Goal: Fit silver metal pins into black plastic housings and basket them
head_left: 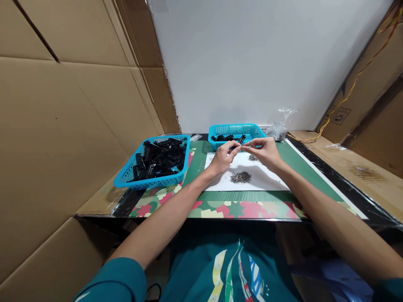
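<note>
My left hand (222, 157) is closed on a small black plastic piece (242, 139), which sticks up past the fingertips. Close against it, my right hand (264, 151) is pinched at the near end of that piece; whatever sits between its fingertips is too small to make out. Both hands are above a white sheet (215, 184). On the sheet lies a pile of tiny dark metal parts (241, 177), and a second small pile (253, 158) is partly hidden by my right hand.
A blue basket (121, 180) heaped with black plastic pieces (163, 157) stands at the left. Behind my hands, another blue basket (236, 126) holds fewer black pieces. A clear plastic bag (278, 131) lies at the back right. Cardboard (78, 117) walls the left side; yellow cables (349, 94) hang at right.
</note>
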Available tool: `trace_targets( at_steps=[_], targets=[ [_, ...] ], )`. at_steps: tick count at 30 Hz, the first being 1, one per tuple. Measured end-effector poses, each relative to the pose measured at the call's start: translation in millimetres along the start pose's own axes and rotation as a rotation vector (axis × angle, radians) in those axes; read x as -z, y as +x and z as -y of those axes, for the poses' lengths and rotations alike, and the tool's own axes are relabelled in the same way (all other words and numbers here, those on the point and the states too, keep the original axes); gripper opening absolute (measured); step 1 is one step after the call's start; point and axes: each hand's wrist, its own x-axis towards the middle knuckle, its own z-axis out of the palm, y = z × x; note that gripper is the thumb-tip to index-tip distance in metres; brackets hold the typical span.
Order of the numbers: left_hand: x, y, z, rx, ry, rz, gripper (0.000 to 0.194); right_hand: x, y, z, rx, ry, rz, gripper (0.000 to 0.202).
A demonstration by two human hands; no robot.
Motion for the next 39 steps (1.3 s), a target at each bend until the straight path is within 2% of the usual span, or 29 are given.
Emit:
trace_targets(
  at_steps=[6, 11, 17, 20, 23, 27, 32, 39],
  targets=[
    [2.1, -2, 4, -0.048, 0.132, -0.012, 0.028, 1, -1, 3, -0.02, -0.007, 0.085, 0.038],
    [1.9, -4, 6, -0.054, 0.149, -0.002, 0.027, 1, -1, 7, 0.002, -0.046, 0.119, 0.031],
    [0.5, -5, 6, 0.062, -0.032, 0.038, 0.032, -4, -4, 5, 0.149, -0.126, -0.068, 0.022],
    [-0.7, -2, 7, 0.043, -0.195, 0.036, 0.028, -7, -6, 3, 0.253, -0.176, -0.131, 0.02],
    [-0.9, 2, 9, 0.015, -0.349, -0.009, 0.044, -8, -8, 1, 0.341, -0.229, -0.177, 0.024],
    [3.7, 5, 11, 0.027, -0.415, -0.033, 0.064, -11, -8, 0, 0.413, -0.264, -0.136, 0.025],
    [12.0, 6, 12, 0.04, -0.375, -0.039, 0.068, -14, -5, 2, 0.402, -0.312, -0.101, 0.035],
    [13.6, 6, 9, 0.067, -0.352, -0.036, 0.068, -14, -3, 3, 0.364, -0.308, -0.022, 0.029]
  ],
)
